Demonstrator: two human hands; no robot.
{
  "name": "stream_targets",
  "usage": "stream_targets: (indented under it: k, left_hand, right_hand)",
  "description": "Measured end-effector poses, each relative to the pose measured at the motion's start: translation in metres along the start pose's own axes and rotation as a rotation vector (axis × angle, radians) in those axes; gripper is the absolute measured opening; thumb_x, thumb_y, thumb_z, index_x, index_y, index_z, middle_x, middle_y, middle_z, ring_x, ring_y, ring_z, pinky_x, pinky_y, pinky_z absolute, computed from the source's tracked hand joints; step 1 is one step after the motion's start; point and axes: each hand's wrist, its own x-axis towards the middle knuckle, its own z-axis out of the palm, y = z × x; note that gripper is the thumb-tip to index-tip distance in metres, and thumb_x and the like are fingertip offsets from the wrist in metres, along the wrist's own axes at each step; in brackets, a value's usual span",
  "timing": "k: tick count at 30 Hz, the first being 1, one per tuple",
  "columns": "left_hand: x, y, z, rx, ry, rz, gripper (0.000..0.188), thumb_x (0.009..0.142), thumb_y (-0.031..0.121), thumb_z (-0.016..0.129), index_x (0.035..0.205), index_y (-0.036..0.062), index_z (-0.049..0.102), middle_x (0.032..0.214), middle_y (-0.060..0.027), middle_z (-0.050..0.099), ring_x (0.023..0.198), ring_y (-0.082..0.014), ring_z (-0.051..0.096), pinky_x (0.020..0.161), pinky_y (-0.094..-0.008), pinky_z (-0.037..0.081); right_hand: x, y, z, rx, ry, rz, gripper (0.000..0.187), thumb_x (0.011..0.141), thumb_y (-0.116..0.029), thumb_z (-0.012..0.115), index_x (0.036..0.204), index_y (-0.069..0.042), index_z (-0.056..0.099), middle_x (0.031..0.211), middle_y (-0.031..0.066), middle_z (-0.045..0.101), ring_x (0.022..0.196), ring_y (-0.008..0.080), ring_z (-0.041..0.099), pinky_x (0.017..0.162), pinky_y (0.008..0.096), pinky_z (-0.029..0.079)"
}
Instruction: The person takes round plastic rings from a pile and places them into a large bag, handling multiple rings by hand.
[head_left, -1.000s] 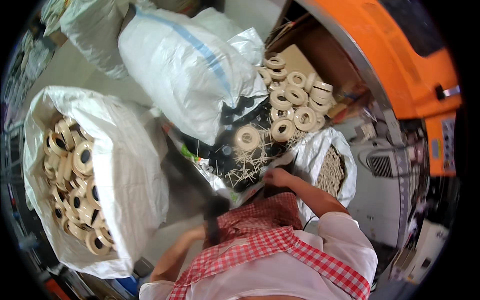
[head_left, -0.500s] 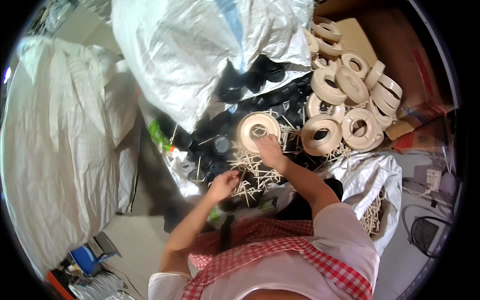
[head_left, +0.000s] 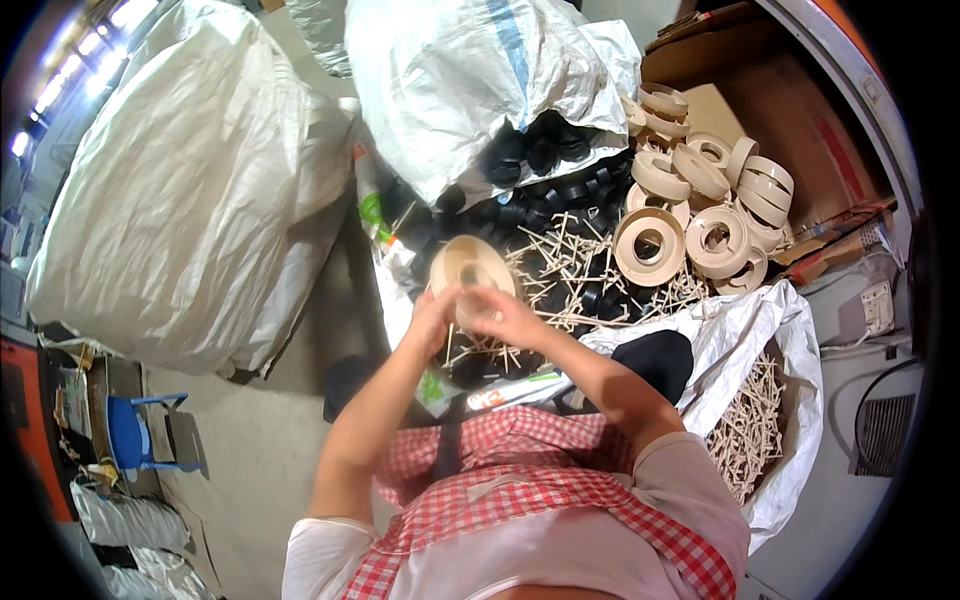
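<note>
A cream plastic ring (head_left: 447,262) with a wide centre hole is held tilted above a heap of black round parts and thin cream sticks. My left hand (head_left: 430,322) grips its near left edge, fingers closed on the rim. Over the ring's near right side lies my right hand (head_left: 505,318); its fingers are smeared by motion, so whether they hold anything does not show. Loose cream sticks (head_left: 570,255) are scattered just right of the hands. Black round parts (head_left: 510,222) lie beyond the ring.
More cream rings (head_left: 648,247) are piled at the right, against an open cardboard box (head_left: 800,110). A white sack (head_left: 430,90) spills black parts at the back. Another large white sack (head_left: 200,200) stands at left. Near right, an open white bag (head_left: 800,400) holds cream sticks.
The ring has come off the heap, nearer to me and tilted. My left hand has moved up to its rim, and my right hand has shifted left and nearer. The view has shifted too.
</note>
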Motion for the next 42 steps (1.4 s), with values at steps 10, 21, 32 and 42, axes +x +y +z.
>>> stream_targets:
  k: [10,21,32,42]
  left_hand:
    - [0.007,0.075,-0.001,0.234,0.404,0.474,0.048,0.072,0.019,0.074,0.111,-0.0014,0.052,0.099,-0.0120,0.061,0.084,-0.0193,0.061,0.074,-0.0323,0.050]
    - [0.002,0.153,-0.032,-0.302,0.426,0.491,0.037,0.081,0.015,0.068,0.112,0.0036,0.050,0.095,-0.0034,0.059,0.088,-0.0118,0.056,0.081,-0.0291,0.046]
    - [0.004,0.150,-0.048,-0.303,0.367,0.403,0.032,0.081,0.018,0.068,0.106,0.0057,0.052,0.083,-0.0006,0.060,0.080,-0.0099,0.056,0.078,-0.0273,0.045]
    - [0.000,0.105,-0.015,-0.150,0.254,0.359,0.058,0.072,0.012,0.073,0.121,-0.0013,0.045,0.105,-0.0096,0.058,0.089,-0.0156,0.059,0.076,-0.0288,0.048]
  right_hand:
    - [0.013,0.018,-0.018,-0.254,0.213,0.308,0.040,0.080,-0.020,0.064,0.115,-0.004,0.057,0.100,0.0129,0.065,0.088,0.0213,0.064,0.080,0.0303,0.050]
    - [0.215,0.072,0.053,-0.791,-0.010,-0.354,0.029,0.075,-0.008,0.058,0.103,0.001,0.058,0.105,0.0181,0.057,0.102,0.0354,0.051,0.089,0.0426,0.042]
    - [0.221,0.033,0.038,-1.403,-0.335,0.107,0.056,0.083,-0.045,0.055,0.130,-0.015,0.046,0.142,0.0008,0.035,0.122,0.0331,0.042,0.097,0.0490,0.035]
    - [0.043,0.062,-0.030,-1.059,-0.094,0.297,0.036,0.073,-0.028,0.072,0.101,-0.006,0.065,0.126,0.0169,0.050,0.112,0.0323,0.051,0.093,0.0436,0.041]
